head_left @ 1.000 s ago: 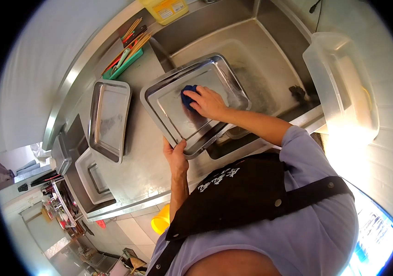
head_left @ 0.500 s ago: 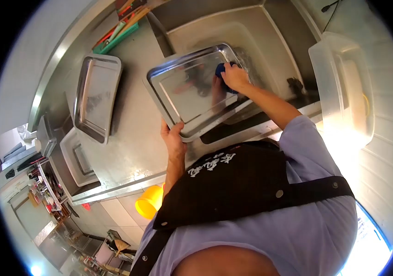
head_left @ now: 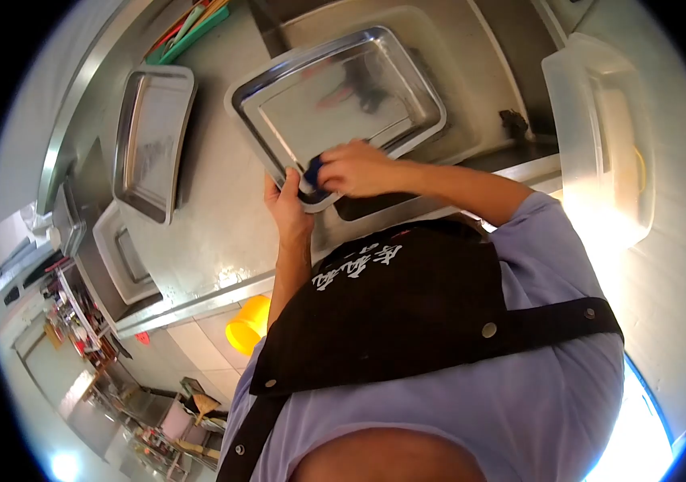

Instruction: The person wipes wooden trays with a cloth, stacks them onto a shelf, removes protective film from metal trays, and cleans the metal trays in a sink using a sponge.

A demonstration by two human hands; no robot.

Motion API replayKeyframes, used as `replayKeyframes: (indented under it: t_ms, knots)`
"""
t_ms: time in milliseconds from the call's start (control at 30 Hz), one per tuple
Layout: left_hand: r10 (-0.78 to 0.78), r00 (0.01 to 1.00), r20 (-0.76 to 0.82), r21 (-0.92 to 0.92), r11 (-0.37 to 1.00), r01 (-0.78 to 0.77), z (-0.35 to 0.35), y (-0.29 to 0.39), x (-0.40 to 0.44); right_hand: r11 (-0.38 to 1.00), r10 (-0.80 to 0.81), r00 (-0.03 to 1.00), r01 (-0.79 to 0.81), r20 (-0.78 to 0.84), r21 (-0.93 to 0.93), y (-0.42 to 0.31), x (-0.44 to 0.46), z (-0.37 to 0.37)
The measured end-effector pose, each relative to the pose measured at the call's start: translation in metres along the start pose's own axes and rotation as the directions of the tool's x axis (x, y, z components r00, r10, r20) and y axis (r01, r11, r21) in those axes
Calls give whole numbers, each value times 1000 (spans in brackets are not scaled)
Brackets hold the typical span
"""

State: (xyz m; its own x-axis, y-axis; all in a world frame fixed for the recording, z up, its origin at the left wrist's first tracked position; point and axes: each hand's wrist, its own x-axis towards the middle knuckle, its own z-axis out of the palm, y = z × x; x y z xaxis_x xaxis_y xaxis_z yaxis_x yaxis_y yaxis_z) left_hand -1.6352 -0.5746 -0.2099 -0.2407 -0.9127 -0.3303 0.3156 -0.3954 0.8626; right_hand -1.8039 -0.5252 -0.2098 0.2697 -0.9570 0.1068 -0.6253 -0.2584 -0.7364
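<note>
A shiny rectangular metal tray (head_left: 335,100) is held tilted over the edge between the steel counter and the sink. My left hand (head_left: 288,207) grips its near left corner, thumb on the rim and fingers underneath. In my right hand (head_left: 355,169) is a dark blue scrubbing pad (head_left: 313,173), pressed to the inside of the tray at that same corner, close to my left thumb. The fingers of my right hand are bent round the pad and cover part of it.
Behind the tray lies the steel sink (head_left: 471,88). A second metal tray (head_left: 150,145) rests on the counter (head_left: 214,185) at left, with a white tray (head_left: 122,257) beyond. A green basket of utensils (head_left: 190,36) stands at the back. To the right is a translucent plastic tub (head_left: 604,145); a yellow bucket (head_left: 248,325) is below.
My right hand has moved the blue pad from the tray's far right side to the near left corner, by my left hand. The tray sits higher and slightly further left in view.
</note>
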Motion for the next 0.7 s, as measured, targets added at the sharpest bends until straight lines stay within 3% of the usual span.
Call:
replayKeyframes:
  t_ms: [100, 133, 200, 300, 333, 400, 500, 567, 600, 633, 667, 700]
  knots:
    - [1, 1000, -18, 30, 1000, 0, -6, -7, 4, 967, 203, 979, -197, 21, -159, 70, -35, -20]
    - [-1, 1000, -2, 44, 999, 1, -6, -7, 5, 908, 316, 942, -266, 112, -324, 91, -49, -36]
    - [-18, 999, -30, 7, 1000, 18, 9, 1, 2, 780, 262, 962, -166, 75, -603, 145, -92, -52]
    - [-12, 999, -48, 38, 999, 14, 22, 6, 0, 781, 118, 993, -105, -19, -616, 148, -91, -69]
    - [-3, 1000, -29, 44, 999, 4, 17, 5, 3, 787, 177, 962, -264, -206, -558, 147, -87, -73]
    - [22, 1000, -6, 49, 999, -22, 8, 3, 8, 775, 289, 797, -520, -530, -360, 150, -72, -80]
    - [20, 1000, -23, 73, 997, -18, 10, 9, 10, 615, 507, 495, -781, -706, -107, 204, -67, -73]
    - [27, 999, -44, 112, 993, -22, 17, 11, 9, 412, 664, 516, -857, -542, -310, 230, -80, -49]
    - [37, 998, -53, 127, 991, -30, 21, 12, 9, 382, 750, 522, -844, -406, -377, 228, -80, -37]
    - [78, 997, -19, 183, 980, -73, 24, 13, 10, 360, 823, 504, -820, -263, -445, 224, -79, -24]
    - [82, 997, -8, 172, 982, -79, 30, 17, 13, 422, 849, 528, -668, 9, -613, 236, -86, -18]
    - [80, 997, -2, 159, 984, -78, 36, 18, 13, 479, 835, 550, -717, 11, -506, 250, -102, -8]
